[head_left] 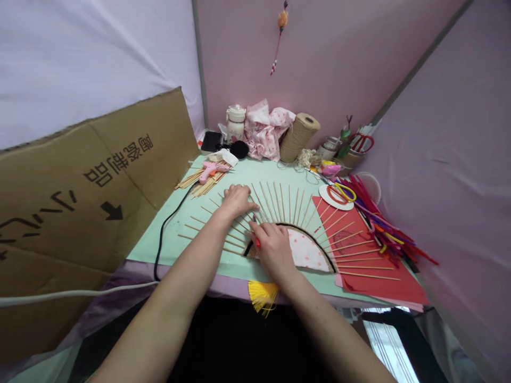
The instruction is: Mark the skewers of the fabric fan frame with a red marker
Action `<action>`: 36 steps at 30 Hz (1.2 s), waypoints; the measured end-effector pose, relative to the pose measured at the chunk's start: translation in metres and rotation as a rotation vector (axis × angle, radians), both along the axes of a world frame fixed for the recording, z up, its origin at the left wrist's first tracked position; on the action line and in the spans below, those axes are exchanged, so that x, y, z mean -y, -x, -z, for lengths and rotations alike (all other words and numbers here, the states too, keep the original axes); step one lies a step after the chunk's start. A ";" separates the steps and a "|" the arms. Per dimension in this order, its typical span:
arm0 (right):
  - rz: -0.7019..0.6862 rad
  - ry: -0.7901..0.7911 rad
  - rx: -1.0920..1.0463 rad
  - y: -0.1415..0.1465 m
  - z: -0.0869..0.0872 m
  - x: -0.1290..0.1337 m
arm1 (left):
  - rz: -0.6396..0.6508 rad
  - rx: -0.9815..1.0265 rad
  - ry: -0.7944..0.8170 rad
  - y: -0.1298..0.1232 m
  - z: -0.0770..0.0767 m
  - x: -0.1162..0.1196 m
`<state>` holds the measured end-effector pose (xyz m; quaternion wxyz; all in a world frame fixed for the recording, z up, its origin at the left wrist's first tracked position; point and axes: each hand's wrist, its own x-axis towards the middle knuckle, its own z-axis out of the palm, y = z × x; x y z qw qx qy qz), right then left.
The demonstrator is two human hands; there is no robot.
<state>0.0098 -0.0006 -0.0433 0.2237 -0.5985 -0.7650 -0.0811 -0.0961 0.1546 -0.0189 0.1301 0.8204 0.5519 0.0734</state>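
Note:
A half-round fan shape with pink-spotted white fabric (309, 249) and a dark curved border lies on the pale green table cover. Several thin wooden sticks (282, 202) radiate from its edge. My left hand (236, 202) rests over the sticks at the upper left, palm down, thumb and fingers apart. Closed around a slim red pen (257, 242), my right hand (273, 244) covers the fan's left part, the pen's dark tip just beyond the fingers. Something clear lies between the hands, too faint to make out. A yellow tassel (262, 296) hangs at the front edge.
Left are a cardboard sheet (91, 197), a pink glue gun (211, 170) on loose sticks and a black cord (162, 239). A bottle (235, 125), spotted cloth (263, 133) and twine roll (299, 137) stand behind. Red paper (375, 274), scissors (345, 191) and pipe cleaners (383, 229) lie right.

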 end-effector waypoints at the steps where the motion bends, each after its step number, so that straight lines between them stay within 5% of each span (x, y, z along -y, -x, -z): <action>1: 0.004 0.003 0.004 0.000 0.000 0.000 | 0.000 0.003 0.002 0.000 0.000 0.000; 36: 0.030 0.057 -0.051 0.004 0.005 -0.005 | -0.002 -0.004 -0.023 0.000 0.002 0.000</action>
